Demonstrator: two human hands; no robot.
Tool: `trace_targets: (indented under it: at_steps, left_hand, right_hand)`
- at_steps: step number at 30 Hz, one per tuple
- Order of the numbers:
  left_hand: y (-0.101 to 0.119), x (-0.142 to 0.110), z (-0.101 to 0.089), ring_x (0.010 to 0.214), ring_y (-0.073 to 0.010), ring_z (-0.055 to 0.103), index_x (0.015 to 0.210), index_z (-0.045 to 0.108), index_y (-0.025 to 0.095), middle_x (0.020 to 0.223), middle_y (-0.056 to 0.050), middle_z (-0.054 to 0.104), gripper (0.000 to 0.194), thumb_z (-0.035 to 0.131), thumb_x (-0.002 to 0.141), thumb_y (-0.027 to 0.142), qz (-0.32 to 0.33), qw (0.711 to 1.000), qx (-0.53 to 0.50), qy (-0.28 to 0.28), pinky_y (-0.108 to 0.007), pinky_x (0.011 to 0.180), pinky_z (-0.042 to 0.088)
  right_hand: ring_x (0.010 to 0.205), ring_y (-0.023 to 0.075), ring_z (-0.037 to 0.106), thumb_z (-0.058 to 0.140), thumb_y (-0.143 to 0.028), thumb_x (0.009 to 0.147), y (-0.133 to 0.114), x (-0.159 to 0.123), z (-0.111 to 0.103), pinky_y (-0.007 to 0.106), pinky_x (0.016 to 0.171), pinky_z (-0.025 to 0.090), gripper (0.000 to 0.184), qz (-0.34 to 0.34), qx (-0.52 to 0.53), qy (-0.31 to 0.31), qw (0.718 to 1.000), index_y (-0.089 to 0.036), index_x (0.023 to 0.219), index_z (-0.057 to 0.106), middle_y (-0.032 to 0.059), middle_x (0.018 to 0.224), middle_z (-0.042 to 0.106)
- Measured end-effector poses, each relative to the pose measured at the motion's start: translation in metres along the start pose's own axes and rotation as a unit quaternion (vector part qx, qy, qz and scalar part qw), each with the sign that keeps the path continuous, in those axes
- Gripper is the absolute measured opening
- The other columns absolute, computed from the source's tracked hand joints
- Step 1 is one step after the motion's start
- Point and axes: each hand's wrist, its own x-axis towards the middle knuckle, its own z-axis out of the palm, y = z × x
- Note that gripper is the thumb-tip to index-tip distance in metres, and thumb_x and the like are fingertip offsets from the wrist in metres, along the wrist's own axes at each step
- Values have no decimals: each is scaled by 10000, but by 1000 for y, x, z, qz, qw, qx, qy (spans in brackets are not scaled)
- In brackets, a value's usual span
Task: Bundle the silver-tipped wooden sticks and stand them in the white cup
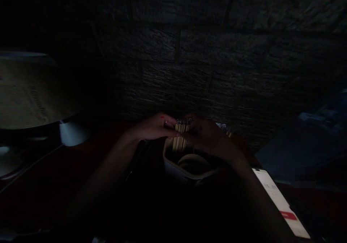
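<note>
In the dim head view, my left hand [158, 126] and my right hand [204, 133] come together at the middle. Both are closed around a bundle of thin pale sticks [179, 142], which stand nearly upright with small shiny tips. My fingers wrap it from either side near the top. Directly below is an open container [175, 167] with a pale rim, and the lower ends of the sticks reach into it. A round, curved-rimmed thing [193, 158] lies inside the container; its kind is too dark to tell.
Beyond my hands rises a rough brick-patterned wall [173, 55]. A lit phone [279, 199] lies at the right, near my forearm. At the left stand a large tan printed container [32, 91] and a white cone-like thing [73, 133]. A small shiny item [221, 126] is behind my right hand.
</note>
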Motion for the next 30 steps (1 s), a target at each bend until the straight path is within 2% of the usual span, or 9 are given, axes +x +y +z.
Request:
trace_targets:
  at_steps: [3, 6, 12, 20, 26, 30]
  left_hand:
    - [1, 0, -1, 659, -112, 596, 919, 711, 129, 777, -18, 695, 228, 710, 732, 260, -14, 999, -27, -29, -201, 586, 431]
    - [1, 0, -2, 672, -120, 613, 973, 708, 134, 810, -29, 712, 276, 716, 730, 265, -15, 999, -37, -30, -202, 580, 435]
    - [3, -1, 1, 761, -158, 652, 953, 698, 140, 819, -42, 719, 291, 748, 698, 271, -6, 999, -49, -14, -240, 657, 489]
    - [4, 3, 8, 933, -184, 657, 972, 666, 139, 1006, -64, 717, 296, 744, 696, 212, 16, 999, -42, 26, -313, 848, 490]
    - [4, 4, 9, 916, -192, 655, 996, 666, 126, 995, -66, 723, 313, 734, 713, 241, 7, 999, -16, 32, -296, 811, 486]
    - [6, 4, 9, 863, -175, 654, 988, 664, 119, 960, -59, 723, 290, 716, 727, 232, 0, 999, -16, 31, -278, 777, 478]
  right_hand:
    - [752, 183, 654, 603, -270, 821, 1, -1, 0, 258, 607, 440, 368, 1, -5, 3, 1000, -174, 1171, 540, 62, 862, 709]
    - [755, 184, 658, 615, -301, 822, 4, -1, 0, 258, 612, 444, 406, -4, -2, 6, 1000, -178, 1199, 526, 64, 868, 711]
    - [760, 186, 676, 635, -344, 820, 5, -5, -4, 250, 609, 455, 500, -1, 22, 5, 1000, -172, 1265, 485, 69, 885, 722]
    - [847, 202, 693, 614, -250, 820, -4, -11, -14, 241, 638, 471, 478, 20, 7, 3, 1000, -162, 1275, 496, 76, 922, 743]
    - [634, 147, 678, 581, -197, 827, -1, -9, -11, 220, 543, 452, 458, 34, 23, -30, 999, -170, 1272, 479, 60, 880, 745]
    - [577, 135, 665, 548, -191, 847, 2, -8, -8, 212, 505, 453, 414, 33, 55, -41, 997, -170, 1253, 476, 49, 814, 731]
